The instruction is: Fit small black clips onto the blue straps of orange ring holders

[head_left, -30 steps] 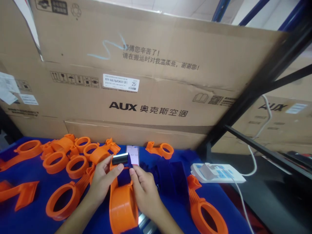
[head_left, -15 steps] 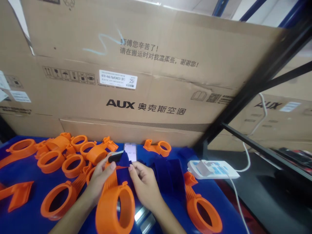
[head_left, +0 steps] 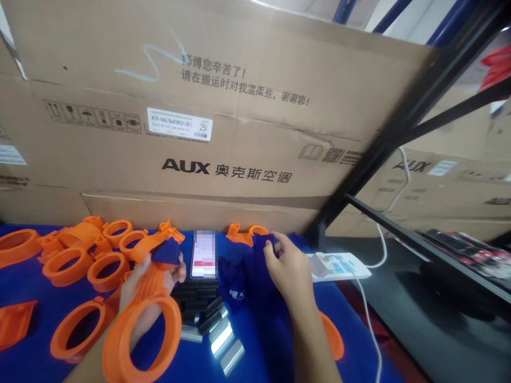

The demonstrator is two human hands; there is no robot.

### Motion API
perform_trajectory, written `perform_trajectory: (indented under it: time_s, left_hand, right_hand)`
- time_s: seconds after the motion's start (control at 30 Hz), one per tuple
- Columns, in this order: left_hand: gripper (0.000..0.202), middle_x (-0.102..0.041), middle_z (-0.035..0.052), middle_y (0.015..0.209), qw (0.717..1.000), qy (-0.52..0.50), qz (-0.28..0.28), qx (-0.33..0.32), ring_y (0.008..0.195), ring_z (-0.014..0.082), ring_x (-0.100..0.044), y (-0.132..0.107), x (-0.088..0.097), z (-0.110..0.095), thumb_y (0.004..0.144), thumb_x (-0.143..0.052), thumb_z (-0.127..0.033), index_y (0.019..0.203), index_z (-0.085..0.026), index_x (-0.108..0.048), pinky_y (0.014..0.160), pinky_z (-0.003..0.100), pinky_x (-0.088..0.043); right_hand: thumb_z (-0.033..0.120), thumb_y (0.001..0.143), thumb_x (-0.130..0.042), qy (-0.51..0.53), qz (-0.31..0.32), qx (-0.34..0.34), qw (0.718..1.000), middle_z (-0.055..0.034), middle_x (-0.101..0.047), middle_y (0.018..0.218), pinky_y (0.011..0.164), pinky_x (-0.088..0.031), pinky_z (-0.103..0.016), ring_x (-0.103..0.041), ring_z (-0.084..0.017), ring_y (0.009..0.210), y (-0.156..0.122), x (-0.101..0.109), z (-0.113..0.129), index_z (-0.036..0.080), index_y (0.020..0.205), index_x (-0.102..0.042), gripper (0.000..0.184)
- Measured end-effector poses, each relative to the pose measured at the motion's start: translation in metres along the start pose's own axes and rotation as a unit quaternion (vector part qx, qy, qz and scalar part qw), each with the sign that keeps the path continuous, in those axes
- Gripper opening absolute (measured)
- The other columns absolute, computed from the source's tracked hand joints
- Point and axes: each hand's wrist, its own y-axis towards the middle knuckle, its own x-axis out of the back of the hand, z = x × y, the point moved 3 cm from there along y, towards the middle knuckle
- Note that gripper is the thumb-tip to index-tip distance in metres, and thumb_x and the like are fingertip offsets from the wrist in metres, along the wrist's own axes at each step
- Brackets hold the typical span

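My left hand [head_left: 139, 290] is closed around the arm of an orange plastic ring holder [head_left: 171, 324], its ring hanging toward me. A dark blue piece [head_left: 166, 252] covers the holder's upper end. To the right, my right hand [head_left: 289, 263] has its thumb and fingers bent around the upper edge of a dark blue part [head_left: 261, 260]; its full shape is hard to make out against the blue cloth. Between the hands lie several black cylinders [head_left: 199, 292] and shiny silver cylinders [head_left: 221, 338]. Behind them is a phone [head_left: 204, 255] with a lit screen.
Several orange ring holders [head_left: 66, 266] crowd the left of the blue cloth [head_left: 32, 367]. Another orange holder [head_left: 239, 234] lies at the back. A white power strip [head_left: 339, 266] with a cable is at right, near a black metal frame [head_left: 359, 170]. Cardboard boxes [head_left: 227, 143] stand behind.
My right hand has left the blue piece at the holder's end and moved right to the dark blue part. My left hand has shifted left with the orange holder. The view has turned right.
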Motion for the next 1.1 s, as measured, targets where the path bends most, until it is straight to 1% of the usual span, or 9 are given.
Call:
perform_trajectory:
  time_s: [0.1,0.2,0.4,0.53,0.7,0.8,0.87,1.0,1.1]
  left_hand:
    - [0.040,-0.069,0.0079,0.084,0.999,0.029,0.019,-0.007,0.068,0.0209,-0.062,-0.012,-0.014,-0.006,0.083,-0.072,-0.056,0.103,-0.021,-0.073,0.058,0.032,-0.049]
    - [0.033,-0.068,0.0081,0.078,0.998,0.046,0.015,0.031,0.066,0.0215,-0.061,-0.018,-0.023,-0.009,0.086,-0.070,-0.051,0.093,-0.019,-0.074,0.059,0.033,-0.050]
    - [0.028,-0.065,0.0078,0.071,0.996,0.049,0.031,0.068,0.067,0.0222,-0.062,-0.020,-0.027,-0.008,0.083,-0.075,-0.044,0.082,-0.016,-0.073,0.066,0.035,-0.053]
    - [0.035,-0.066,0.0086,0.070,0.992,0.083,0.027,0.090,0.064,0.0246,-0.065,-0.020,-0.023,-0.005,0.078,-0.078,-0.051,0.091,-0.018,-0.072,0.059,0.035,-0.052]
    - [0.035,-0.066,0.0047,0.064,0.986,0.091,0.006,0.139,0.055,0.0182,-0.060,-0.023,-0.019,0.001,0.075,-0.084,-0.046,0.080,-0.020,-0.061,0.048,0.027,-0.046]
    - [0.034,-0.065,0.0020,0.061,0.985,0.131,-0.009,0.109,0.053,0.0156,-0.059,-0.024,-0.023,0.002,0.078,-0.083,-0.043,0.082,-0.020,-0.059,0.051,0.025,-0.046]
    - [0.031,-0.064,-0.0004,0.059,0.982,0.171,-0.022,0.079,0.051,0.0137,-0.057,-0.025,-0.026,0.003,0.080,-0.082,-0.042,0.088,-0.020,-0.062,0.053,0.024,-0.045]
    - [0.030,-0.059,-0.0045,0.055,0.975,0.218,-0.018,0.050,0.048,0.0109,-0.051,-0.022,-0.027,0.009,0.077,-0.085,-0.040,0.092,-0.020,-0.067,0.051,0.021,-0.042]
    - [0.032,-0.059,-0.0047,0.058,0.975,0.215,-0.015,0.061,0.050,0.0110,-0.052,-0.018,-0.022,0.014,0.076,-0.085,-0.040,0.095,-0.021,-0.069,0.051,0.022,-0.043]
  right_hand:
    - [0.029,0.091,-0.058,-0.055,0.033,-0.028,0.998,-0.0040,-0.072,0.074,0.058,-0.036,-0.029,-0.064,-0.023,0.064,0.005,0.005,-0.012,0.022,0.120,-0.073,0.033]
    - [0.027,0.090,-0.059,-0.071,0.070,-0.022,0.995,-0.0027,-0.071,0.071,0.056,-0.034,-0.029,-0.063,-0.022,0.062,0.006,0.002,-0.016,0.023,0.119,-0.075,0.033]
    - [0.027,0.093,-0.056,-0.028,0.081,0.098,0.991,-0.0027,-0.070,0.073,0.062,-0.042,-0.028,-0.064,-0.022,0.070,-0.002,-0.016,-0.004,0.024,0.123,-0.074,0.035]
    - [0.020,0.092,-0.060,-0.046,0.084,0.142,0.985,-0.0062,-0.073,0.086,0.070,-0.046,-0.031,-0.065,-0.024,0.081,-0.008,-0.029,-0.002,0.026,0.122,-0.074,0.034]
    - [0.021,0.091,-0.061,-0.044,0.072,0.124,0.989,-0.0098,-0.072,0.095,0.080,-0.050,-0.036,-0.064,-0.027,0.090,-0.005,-0.034,-0.007,0.021,0.122,-0.072,0.033]
    - [0.025,0.094,-0.058,0.042,0.040,0.130,0.990,-0.0093,-0.071,0.093,0.087,-0.051,-0.039,-0.064,-0.027,0.092,-0.005,-0.029,0.004,0.020,0.117,-0.073,0.028]
    - [0.029,0.098,-0.056,0.143,0.033,0.150,0.978,-0.0073,-0.071,0.090,0.085,-0.052,-0.037,-0.065,-0.024,0.088,-0.012,-0.027,0.019,0.020,0.117,-0.073,0.027]
    - [0.031,0.099,-0.057,0.314,0.109,0.222,0.917,-0.0055,-0.073,0.094,0.072,-0.056,-0.032,-0.066,-0.020,0.077,-0.040,-0.034,0.057,0.023,0.133,-0.065,0.036]
    - [0.030,0.093,-0.066,0.317,0.133,0.260,0.903,-0.0081,-0.074,0.105,0.075,-0.058,-0.034,-0.068,-0.023,0.087,-0.060,-0.044,0.075,0.024,0.139,-0.061,0.047]
